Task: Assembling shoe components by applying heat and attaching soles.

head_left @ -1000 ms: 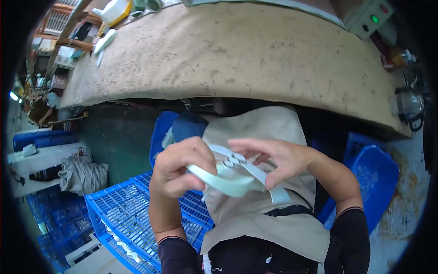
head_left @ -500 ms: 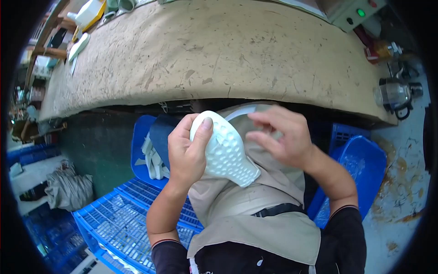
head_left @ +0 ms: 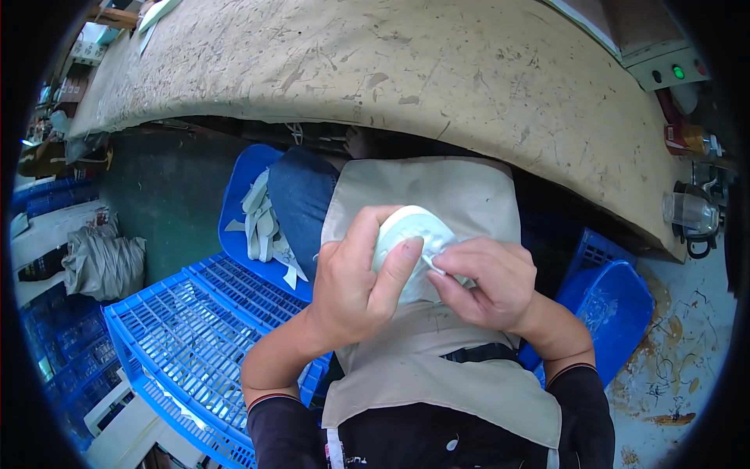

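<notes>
Over my lap, my left hand (head_left: 363,270) grips a white shoe sole (head_left: 418,223), its thumb pressed on the bumpy face and its fingers behind. The sole is tilted, and its lower part is partly covered by my hands. Close against its right side, my right hand (head_left: 488,281) is closed, thumb and forefinger pinching a small white bit (head_left: 434,264) at the sole. Whether that bit is a loose strip or part of the sole, I cannot tell.
A scuffed tan-covered workbench (head_left: 328,74) curves across the front. Left of my leg, a blue bin (head_left: 234,184) holds several white pieces, beside a blue plastic crate (head_left: 187,328). Another blue bin (head_left: 625,313) stands on the right. A glass jug (head_left: 691,211) is at far right.
My right hand has come in to the sole and closed on its edge. The sole has turned in my left hand and sits lower. The whole view has shifted.
</notes>
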Demonstrator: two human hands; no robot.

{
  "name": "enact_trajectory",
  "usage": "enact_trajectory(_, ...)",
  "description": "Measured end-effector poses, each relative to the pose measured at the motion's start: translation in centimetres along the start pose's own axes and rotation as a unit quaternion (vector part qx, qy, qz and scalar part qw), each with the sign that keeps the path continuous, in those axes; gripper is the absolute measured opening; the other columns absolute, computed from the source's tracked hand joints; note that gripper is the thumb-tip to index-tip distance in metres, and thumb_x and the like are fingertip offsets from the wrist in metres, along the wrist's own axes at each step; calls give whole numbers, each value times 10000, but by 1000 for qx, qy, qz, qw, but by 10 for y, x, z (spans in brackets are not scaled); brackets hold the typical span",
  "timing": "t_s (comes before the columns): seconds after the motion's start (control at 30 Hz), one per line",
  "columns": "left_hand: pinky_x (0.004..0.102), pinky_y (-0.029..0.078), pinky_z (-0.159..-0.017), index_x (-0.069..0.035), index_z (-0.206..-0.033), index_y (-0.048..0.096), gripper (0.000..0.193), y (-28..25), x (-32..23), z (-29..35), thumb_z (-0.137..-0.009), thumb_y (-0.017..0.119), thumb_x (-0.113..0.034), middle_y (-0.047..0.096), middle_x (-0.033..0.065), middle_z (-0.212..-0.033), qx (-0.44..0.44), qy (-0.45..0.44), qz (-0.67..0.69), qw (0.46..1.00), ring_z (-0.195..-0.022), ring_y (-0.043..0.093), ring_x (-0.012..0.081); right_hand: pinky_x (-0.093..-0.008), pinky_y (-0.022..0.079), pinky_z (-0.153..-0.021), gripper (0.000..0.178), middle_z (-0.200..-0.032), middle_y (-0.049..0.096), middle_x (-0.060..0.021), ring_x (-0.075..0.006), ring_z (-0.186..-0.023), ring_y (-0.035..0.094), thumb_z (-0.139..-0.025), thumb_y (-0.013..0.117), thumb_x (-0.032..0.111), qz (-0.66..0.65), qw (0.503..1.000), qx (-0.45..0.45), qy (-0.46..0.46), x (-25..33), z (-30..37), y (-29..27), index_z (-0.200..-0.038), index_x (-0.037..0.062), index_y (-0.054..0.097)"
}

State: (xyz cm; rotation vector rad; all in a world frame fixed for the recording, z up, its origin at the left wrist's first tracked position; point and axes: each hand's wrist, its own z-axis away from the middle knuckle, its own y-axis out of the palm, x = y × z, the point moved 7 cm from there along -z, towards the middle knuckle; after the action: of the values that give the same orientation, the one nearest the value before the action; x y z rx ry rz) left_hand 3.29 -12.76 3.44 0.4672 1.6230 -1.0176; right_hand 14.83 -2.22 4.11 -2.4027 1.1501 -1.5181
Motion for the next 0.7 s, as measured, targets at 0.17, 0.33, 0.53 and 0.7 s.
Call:
enact_trajectory(0.17,295,466,-490,52,-1091,563,229,0,1,13,-905,614,-71,664,125,-776,-25,28,5,999,-513,579,194,-244,488,-506,190,-817,689,-51,-150,-590,603,-721,777,15,-5,999,-36,-29,4,15,3,-877,46,675)
enact_trajectory(0.33,291,462,-490,59,-1084,565,224,4,3,18,-904,613,-65,660,121,-765,-29,40,15,999,-513,571,188,-239,497,-512,177,-840,695,-51,-149,-593,608,-738,776,42,-12,997,-47,-56,1,26,5,-877,56,667)
enact_trajectory(0.53,282,456,-497,59,-1085,565,224,8,6,23,-908,611,-70,660,117,-770,-18,22,9,1000,-520,567,183,-231,484,-499,229,-852,681,-33,-142,-612,619,-758,756,58,-9,992,-53,-118,1,33,5,-951,73,633)
enact_trajectory(0.7,280,452,-508,58,-1075,569,214,9,9,25,-917,602,-82,654,116,-767,-22,-9,41,999,-530,560,171,-233,479,-509,200,-844,676,-46,-141,-593,595,-772,746,55,-20,991,-46,-120,0,35,6,-933,60,628)
